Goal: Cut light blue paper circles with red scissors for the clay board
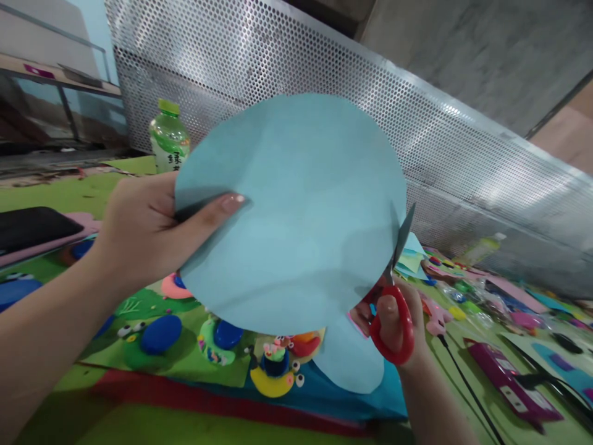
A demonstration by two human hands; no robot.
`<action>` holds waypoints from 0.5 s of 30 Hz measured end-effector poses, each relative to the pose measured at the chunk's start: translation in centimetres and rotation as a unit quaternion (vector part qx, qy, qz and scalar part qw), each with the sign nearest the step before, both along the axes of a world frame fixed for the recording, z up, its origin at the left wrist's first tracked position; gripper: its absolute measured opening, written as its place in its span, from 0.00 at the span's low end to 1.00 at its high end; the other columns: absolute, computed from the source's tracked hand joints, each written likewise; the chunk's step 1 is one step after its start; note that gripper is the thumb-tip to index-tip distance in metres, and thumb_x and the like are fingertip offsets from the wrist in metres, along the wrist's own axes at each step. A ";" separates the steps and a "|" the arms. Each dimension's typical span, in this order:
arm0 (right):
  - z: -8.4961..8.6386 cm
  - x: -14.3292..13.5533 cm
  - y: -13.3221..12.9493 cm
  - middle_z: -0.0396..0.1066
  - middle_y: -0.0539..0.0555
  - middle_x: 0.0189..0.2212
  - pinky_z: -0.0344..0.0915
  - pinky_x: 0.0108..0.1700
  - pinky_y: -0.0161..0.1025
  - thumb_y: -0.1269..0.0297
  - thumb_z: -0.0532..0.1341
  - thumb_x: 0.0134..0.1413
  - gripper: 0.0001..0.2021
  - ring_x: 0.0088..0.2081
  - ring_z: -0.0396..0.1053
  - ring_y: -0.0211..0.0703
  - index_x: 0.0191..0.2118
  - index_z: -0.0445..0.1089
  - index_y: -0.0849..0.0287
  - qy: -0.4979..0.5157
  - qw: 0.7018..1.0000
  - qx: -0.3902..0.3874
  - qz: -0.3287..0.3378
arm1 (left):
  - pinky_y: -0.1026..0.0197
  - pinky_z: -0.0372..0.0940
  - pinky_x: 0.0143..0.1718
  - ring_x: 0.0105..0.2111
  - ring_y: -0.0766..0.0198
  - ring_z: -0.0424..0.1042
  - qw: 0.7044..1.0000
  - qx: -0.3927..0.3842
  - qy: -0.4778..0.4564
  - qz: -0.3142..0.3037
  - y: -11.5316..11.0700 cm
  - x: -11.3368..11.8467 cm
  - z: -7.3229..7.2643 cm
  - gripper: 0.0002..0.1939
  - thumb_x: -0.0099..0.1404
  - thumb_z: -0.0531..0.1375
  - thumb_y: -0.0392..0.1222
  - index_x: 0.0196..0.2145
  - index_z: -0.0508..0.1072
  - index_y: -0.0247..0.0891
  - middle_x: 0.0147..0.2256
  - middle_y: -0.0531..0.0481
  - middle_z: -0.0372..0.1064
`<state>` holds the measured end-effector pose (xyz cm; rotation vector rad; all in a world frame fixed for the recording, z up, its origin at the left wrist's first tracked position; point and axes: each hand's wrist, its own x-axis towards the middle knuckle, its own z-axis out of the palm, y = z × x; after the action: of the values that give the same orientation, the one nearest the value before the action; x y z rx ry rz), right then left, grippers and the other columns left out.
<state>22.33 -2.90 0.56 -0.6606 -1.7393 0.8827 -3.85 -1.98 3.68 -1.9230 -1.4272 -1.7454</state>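
A large rounded sheet of light blue paper (pixel 296 210) is held up above the table in front of me. My left hand (pixel 157 228) pinches its left edge, thumb on the near face and the other fingers hidden behind. At the lower right edge, my right hand (pixel 393 315) grips red-handled scissors (pixel 402 327), with the thumb through one loop. The scissor blades point upward beside the paper's right edge; whether they touch it I cannot tell. Below the sheet hangs or lies another pale blue rounded paper piece (pixel 354 364), partly covered.
Clay snail figures (pixel 271 377) with googly eyes sit on green paper beneath. A green-capped bottle (pixel 169 139) stands behind my left hand, a black phone (pixel 37 228) lies left. On the right are a purple power strip (pixel 514 383) and craft supplies. A perforated metal panel (pixel 259 55) rises behind.
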 end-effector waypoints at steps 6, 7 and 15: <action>-0.2 0.3 0.1 0.53 0.47 0.16 0.47 0.12 0.33 0.46 0.55 0.52 0.17 0.13 0.49 0.33 0.27 0.62 0.55 -0.013 1.000 -0.014 -0.002 | 0.68 0.43 0.15 0.11 0.74 0.48 1.000 0.003 0.024 0.003 0.2 -0.4 0.0 0.25 0.56 0.55 0.53 0.10 0.53 0.39 0.10 0.58 0.45; -0.2 0.3 0.1 0.52 0.47 0.16 0.47 0.13 0.34 0.45 0.55 0.52 0.17 0.14 0.50 0.34 0.27 0.62 0.55 -0.013 1.000 -0.017 -0.002 | 0.68 0.43 0.15 0.11 0.74 0.49 1.000 -0.001 0.026 -0.002 0.2 -0.5 0.0 0.24 0.56 0.55 0.53 0.10 0.54 0.39 0.10 0.58 0.46; -0.2 0.3 0.2 0.51 0.46 0.13 0.46 0.14 0.34 0.46 0.54 0.53 0.16 0.14 0.50 0.35 0.27 0.60 0.54 -0.015 1.000 -0.009 0.001 | 0.69 0.44 0.13 0.10 0.74 0.51 0.999 -0.003 0.027 -0.042 0.2 -0.4 -0.2 0.20 0.57 0.57 0.50 0.12 0.61 0.39 0.09 0.59 0.50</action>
<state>22.60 -2.75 0.39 -0.6868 -1.7602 0.8961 -4.28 -1.79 3.52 -2.0455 -1.3532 -1.7111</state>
